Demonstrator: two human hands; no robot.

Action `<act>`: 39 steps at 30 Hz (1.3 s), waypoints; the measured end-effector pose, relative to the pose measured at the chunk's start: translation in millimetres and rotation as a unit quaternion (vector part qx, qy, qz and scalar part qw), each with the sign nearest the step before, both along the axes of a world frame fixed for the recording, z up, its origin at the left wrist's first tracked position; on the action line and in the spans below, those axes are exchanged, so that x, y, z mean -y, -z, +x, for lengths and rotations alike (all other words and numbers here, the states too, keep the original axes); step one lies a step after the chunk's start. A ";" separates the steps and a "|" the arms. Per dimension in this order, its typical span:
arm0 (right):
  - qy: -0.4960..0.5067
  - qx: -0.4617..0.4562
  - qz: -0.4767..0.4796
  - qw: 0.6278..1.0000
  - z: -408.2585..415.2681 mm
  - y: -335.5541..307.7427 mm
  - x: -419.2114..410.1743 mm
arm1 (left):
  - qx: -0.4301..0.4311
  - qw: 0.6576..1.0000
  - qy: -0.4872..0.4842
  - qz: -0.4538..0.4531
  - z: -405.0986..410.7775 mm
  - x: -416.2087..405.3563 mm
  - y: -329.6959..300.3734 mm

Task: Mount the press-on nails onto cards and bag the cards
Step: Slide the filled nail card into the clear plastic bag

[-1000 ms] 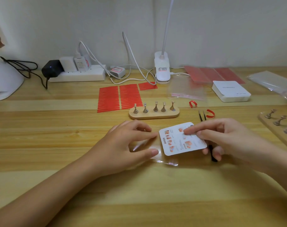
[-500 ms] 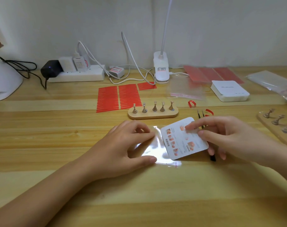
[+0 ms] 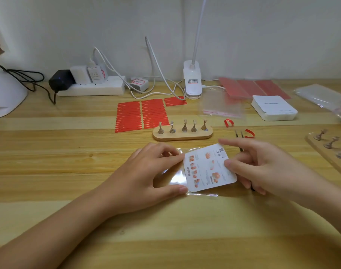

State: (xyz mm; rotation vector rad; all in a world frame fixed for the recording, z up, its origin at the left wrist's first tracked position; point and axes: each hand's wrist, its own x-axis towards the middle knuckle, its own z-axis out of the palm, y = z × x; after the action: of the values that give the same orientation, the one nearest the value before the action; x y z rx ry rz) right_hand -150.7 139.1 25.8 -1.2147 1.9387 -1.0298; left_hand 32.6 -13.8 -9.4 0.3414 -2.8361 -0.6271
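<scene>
A white printed card (image 3: 208, 167) lies tilted on a clear plastic bag (image 3: 173, 177) in the middle of the wooden desk. My left hand (image 3: 146, 177) pinches the bag's left part between index finger and thumb, right at the card's left edge. My right hand (image 3: 263, 167) holds the card's right edge, thumb on top and index finger stretched out above the card's top corner. Black tweezers (image 3: 238, 133) lie partly under my right hand.
A wooden stand with several metal nail holders (image 3: 182, 133) sits just behind the card. Red adhesive strips (image 3: 141, 116), spare clear bags (image 3: 222, 105), a white card stack (image 3: 273, 109), a lamp base (image 3: 192, 82) and a power strip (image 3: 91, 88) lie further back. Another holder board (image 3: 331, 146) is at the right.
The card has slid left over the bag toward my left hand and tilted more. My right index finger has lifted off the card's top edge.
</scene>
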 end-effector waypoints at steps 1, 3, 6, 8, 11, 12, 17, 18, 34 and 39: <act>0.007 0.018 0.002 1.000 2.0 1.0 0.7 | 0.001 1.000 -0.001 0.005 0.1 -0.1 0.0; 0.020 0.065 0.006 0.998 5.9 2.1 2.6 | 0.003 1.000 -0.005 0.025 0.4 -0.2 -0.8; 0.038 0.145 0.007 0.989 9.0 1.4 5.4 | 0.010 0.999 -0.016 0.049 -0.7 0.0 -1.4; 0.043 0.166 0.005 0.985 11.2 1.3 6.7 | 0.029 0.999 -0.021 0.035 -2.0 -0.3 -1.0; 0.034 0.168 -0.005 0.985 16.5 1.5 7.6 | 0.040 0.999 -0.017 0.010 -3.4 -2.1 -2.2; 0.031 0.171 -0.011 0.985 17.9 1.1 7.6 | 0.030 0.999 -0.013 0.007 -3.6 -2.7 -3.5; 0.031 0.196 -0.034 0.980 20.7 -2.5 6.9 | -0.009 0.998 -0.029 0.047 -7.8 -10.4 -9.0; 0.031 0.192 -0.037 0.980 21.0 -3.2 6.7 | -0.021 0.998 -0.030 0.045 -9.1 -13.2 -9.8; 0.031 0.138 -0.062 0.988 29.8 -8.8 3.3 | -0.132 0.990 -0.040 -0.035 -13.3 -27.6 -13.2; 0.042 0.130 -0.087 0.987 30.8 -7.6 3.1 | -0.166 0.985 -0.041 -0.027 -13.0 -28.8 -19.7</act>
State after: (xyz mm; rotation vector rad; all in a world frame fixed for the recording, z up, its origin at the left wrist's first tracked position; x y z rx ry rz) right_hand -119.9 135.9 33.4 -1.0365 1.7376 -1.3537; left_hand 19.6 15.0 10.3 0.3094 -2.5021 -0.5332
